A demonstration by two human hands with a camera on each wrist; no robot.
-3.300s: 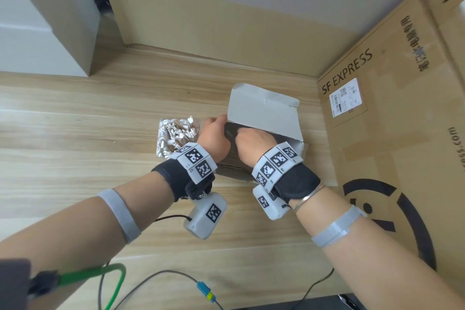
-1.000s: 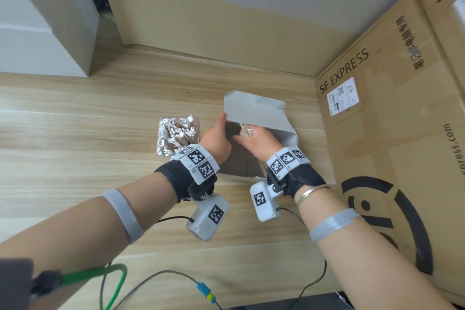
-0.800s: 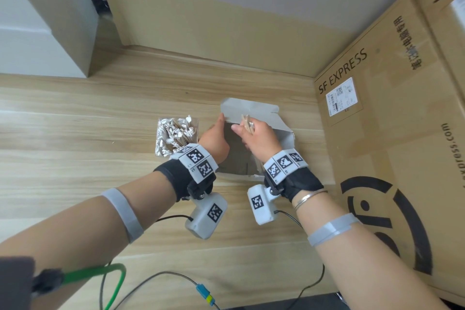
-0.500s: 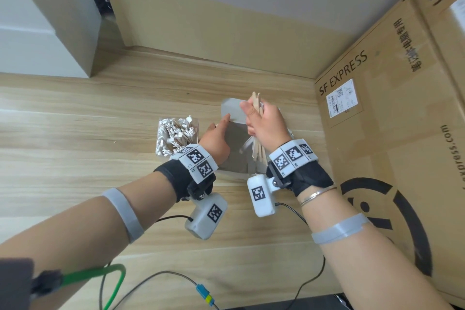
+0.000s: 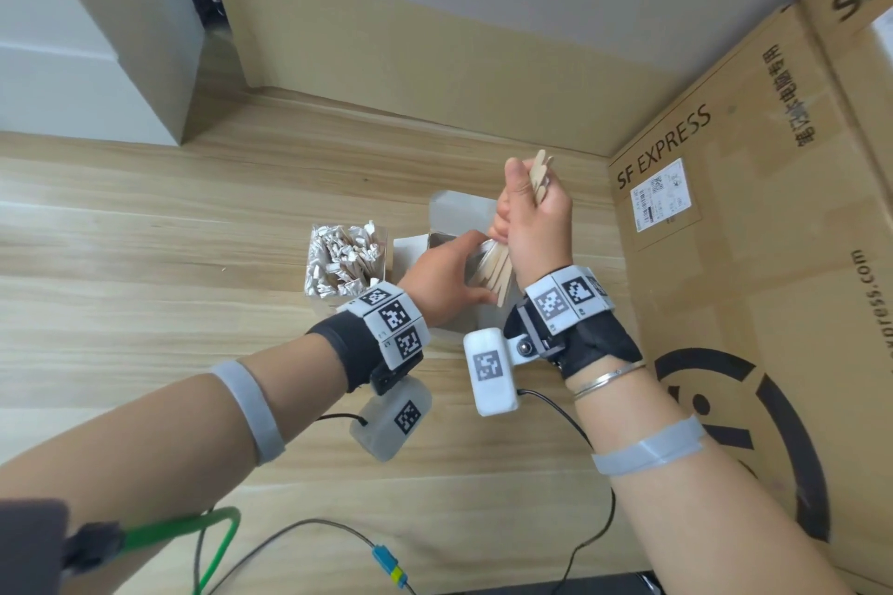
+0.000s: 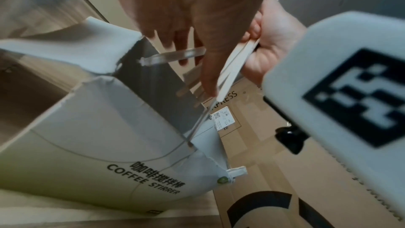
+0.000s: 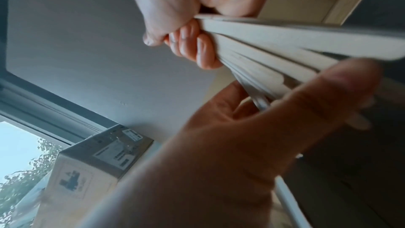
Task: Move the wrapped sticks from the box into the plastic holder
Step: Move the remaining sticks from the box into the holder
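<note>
My right hand (image 5: 526,208) grips a bundle of wrapped sticks (image 5: 541,169) and holds it upright above the white coffee-stirrer box (image 5: 459,213). The sticks' lower ends (image 5: 497,273) hang just over the box mouth. My left hand (image 5: 447,273) holds the box's rim, fingers beside those lower ends. In the left wrist view the box (image 6: 98,136) tilts open under my left hand (image 6: 192,23), with the sticks (image 6: 236,61) beside the thumb. The right wrist view shows the fanned sticks (image 7: 285,44) in my right hand's curled fingers (image 7: 190,42). The clear plastic holder (image 5: 345,263), left of the box, is packed with wrapped sticks.
A large SF Express carton (image 5: 725,280) walls off the right side. A white cabinet (image 5: 96,39) stands at the back left and a wall runs behind the wooden table (image 5: 145,232). Cables (image 5: 338,536) lie near the front edge.
My right hand has pulled a bundle of sticks out of the box and lifted it up and away. My left hand has stayed on the box.
</note>
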